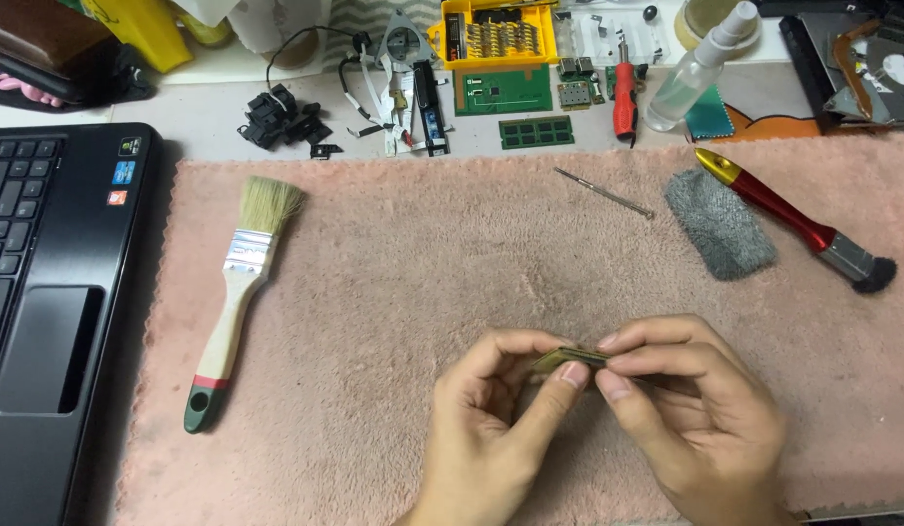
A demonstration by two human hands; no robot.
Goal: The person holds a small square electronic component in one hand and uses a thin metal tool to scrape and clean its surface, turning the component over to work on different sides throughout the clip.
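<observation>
As fingertips meet, both hands [608, 409] pinch chip [567, 357].

1 head camera looks steeply down, close over a pink mat [394, 292] and both hands.

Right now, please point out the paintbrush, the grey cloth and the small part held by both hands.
paintbrush [249, 251], head view, on its metal ferrule.
grey cloth [720, 224], head view, on its middle.
small part [559, 357], head view, on the flat yellowish edge showing between the fingertips.

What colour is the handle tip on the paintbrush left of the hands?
Dark green, above a red band, on the paintbrush; head view.
</observation>
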